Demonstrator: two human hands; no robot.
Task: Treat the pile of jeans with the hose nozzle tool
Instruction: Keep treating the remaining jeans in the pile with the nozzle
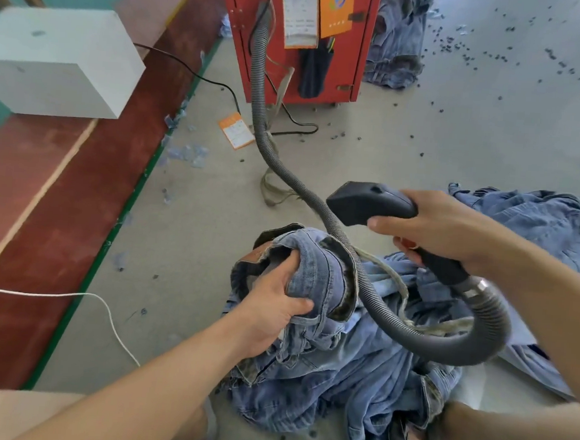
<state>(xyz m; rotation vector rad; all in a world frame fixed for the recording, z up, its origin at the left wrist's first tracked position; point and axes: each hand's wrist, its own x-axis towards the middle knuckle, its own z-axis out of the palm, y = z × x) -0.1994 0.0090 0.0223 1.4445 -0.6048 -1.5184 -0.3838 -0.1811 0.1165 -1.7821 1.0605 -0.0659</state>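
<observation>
Left hand [278,299] grips bunched waistband of top jeans [315,276] on pile; right hand [435,226] fingers wrapped around black nozzle tool [369,201]; grey hose [333,223] loops across denim

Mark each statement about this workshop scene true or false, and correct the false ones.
1. The right hand grips the black nozzle. True.
2. The left hand lies flat on the floor. False: it grips bunched jeans on the pile.
3. The grey hose runs back to a red machine. True.
4. The nozzle is pressed against the jeans. False: it is held above them.
5. An orange tag lies on the floor. True.
</observation>
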